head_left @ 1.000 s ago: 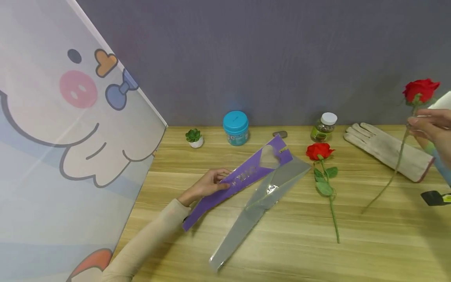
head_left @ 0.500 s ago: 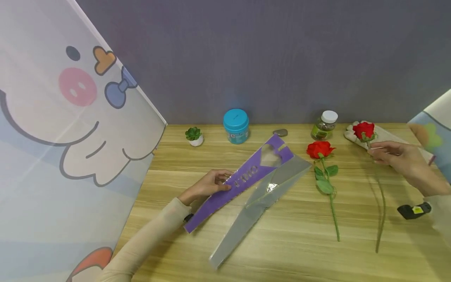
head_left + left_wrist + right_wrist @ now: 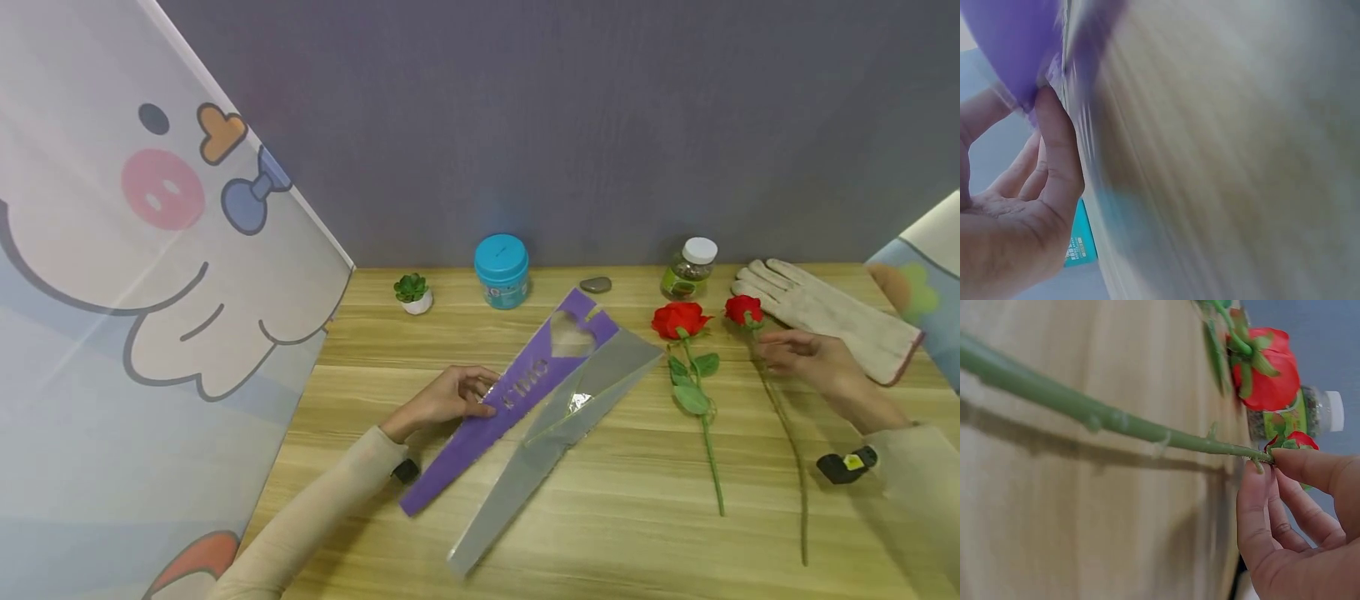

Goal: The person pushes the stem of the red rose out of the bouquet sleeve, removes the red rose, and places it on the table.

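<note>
My left hand (image 3: 450, 393) pinches the edge of a purple flower sleeve (image 3: 480, 437) with a heart-shaped window, thumb on top. In the left wrist view the sleeve's purple film (image 3: 1019, 44) sits between thumb and fingers. A grey flower sleeve (image 3: 517, 483) lies to its right, overlapping it near the wide end. My right hand (image 3: 813, 367) pinches a red rose (image 3: 742, 310) just below its head, its bare, thorny stem (image 3: 1129, 422) trailing close over the table. Another red rose (image 3: 680, 320), with green leaves, lies to the left of that hand.
Along the back stand a small potted succulent (image 3: 412, 292), a blue lidded tub (image 3: 502, 271), a grey stone (image 3: 596, 285) and a white-capped jar (image 3: 688, 268). A pale work glove (image 3: 832, 312) lies behind my right hand. A printed panel (image 3: 225, 333) borders the table on the left.
My right hand has brought the rose leftward and down, from beyond the glove to beside the leafy rose. The purple sleeve in my left hand has turned slightly and lowered.
</note>
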{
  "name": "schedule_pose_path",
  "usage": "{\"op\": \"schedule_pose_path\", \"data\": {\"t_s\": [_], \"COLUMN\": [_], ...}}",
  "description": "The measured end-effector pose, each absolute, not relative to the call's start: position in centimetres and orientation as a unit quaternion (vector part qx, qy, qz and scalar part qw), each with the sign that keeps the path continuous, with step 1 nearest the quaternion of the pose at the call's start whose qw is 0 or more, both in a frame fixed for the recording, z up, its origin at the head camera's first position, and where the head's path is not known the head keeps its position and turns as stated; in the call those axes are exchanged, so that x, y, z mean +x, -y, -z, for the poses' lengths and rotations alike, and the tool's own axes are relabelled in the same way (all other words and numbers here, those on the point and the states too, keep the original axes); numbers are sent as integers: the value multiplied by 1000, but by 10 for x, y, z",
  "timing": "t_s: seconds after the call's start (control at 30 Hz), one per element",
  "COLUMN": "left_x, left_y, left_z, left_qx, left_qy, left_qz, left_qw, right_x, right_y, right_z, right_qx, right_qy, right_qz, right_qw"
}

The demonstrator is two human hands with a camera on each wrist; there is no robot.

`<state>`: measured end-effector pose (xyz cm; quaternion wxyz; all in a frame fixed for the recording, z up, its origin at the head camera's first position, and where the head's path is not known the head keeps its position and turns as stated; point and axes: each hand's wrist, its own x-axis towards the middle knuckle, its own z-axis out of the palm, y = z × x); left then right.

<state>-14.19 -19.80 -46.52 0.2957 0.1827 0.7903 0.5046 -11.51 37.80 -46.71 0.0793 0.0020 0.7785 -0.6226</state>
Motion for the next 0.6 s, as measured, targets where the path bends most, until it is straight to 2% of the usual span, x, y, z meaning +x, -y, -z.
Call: {"op": "schedule_pose_path", "data": {"t_s": [0.4,0.6], "left_x": [-140,-139], "left_y": [202,205], "left_z": [460,457], "left_qx": [182,185], "left_qy": [-774,-783], "left_qz": [-501,-487], "left_qw": [341,340], "right_x": [-118,-118], "right_y": [-368,-367], "right_z": [480,480], "right_qx": [20,26], "right_qy": [-787,-785], "right_qz": [610,612], "right_qw": [92,94]}}
